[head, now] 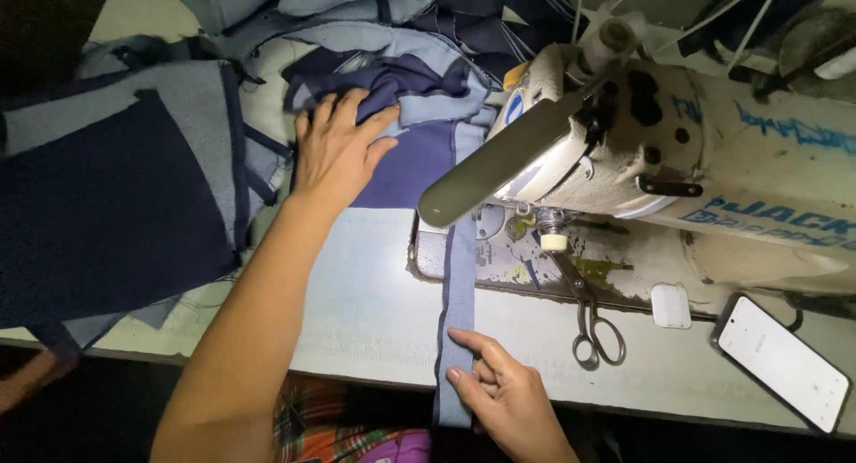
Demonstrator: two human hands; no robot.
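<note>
My left hand [337, 147] lies flat, fingers spread, on a heap of dark and light blue fabric pieces [419, 89] behind the sewing machine's needle area. A long narrow blue fabric strip [459, 294] runs from under the machine's presser foot [553, 240] toward the table's front edge. My right hand [504, 387] rests on the lower end of this strip, its index finger pressing the strip near the edge.
A worn white sewing machine [713, 160] fills the right side. Scissors [593, 325] lie on the table beside a small white block [670, 304] and a phone [785, 363] with a lit screen. Dark navy fabric panels [107, 196] are stacked at left.
</note>
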